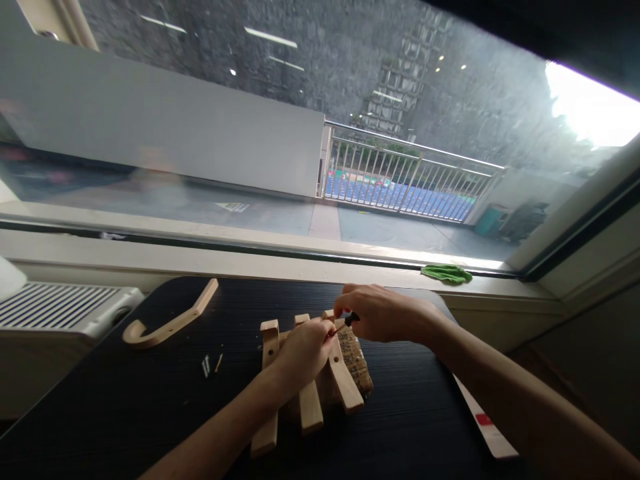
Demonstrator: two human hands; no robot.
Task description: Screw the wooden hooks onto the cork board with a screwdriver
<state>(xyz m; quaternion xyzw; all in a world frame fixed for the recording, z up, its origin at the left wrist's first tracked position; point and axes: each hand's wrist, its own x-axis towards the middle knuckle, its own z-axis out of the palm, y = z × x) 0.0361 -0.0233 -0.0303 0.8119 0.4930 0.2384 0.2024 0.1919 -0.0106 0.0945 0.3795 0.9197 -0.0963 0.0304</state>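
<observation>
My right hand (383, 315) is closed around the dark handle of a screwdriver (352, 319), whose thin shaft slants down to the left. Its tip ends at the fingertips of my left hand (305, 350), over the upper part of the right wooden strip (345, 381). The left fingers are pressed together there; what they pinch is hidden. Beneath that hand run a middle wooden strip (311, 407) and a left wooden strip (264, 433), the left one with a hole. A rough brown printed block (357, 367), perhaps cardboard, lies under the strips.
On the black table (125, 413), a hook-shaped wooden piece (173, 327) lies at the left, with small metal fasteners (205, 366) near it. A pale board (483, 417) with a red mark sits at the right edge. Behind are a green cloth (447, 273), the window and a radiator (65, 307).
</observation>
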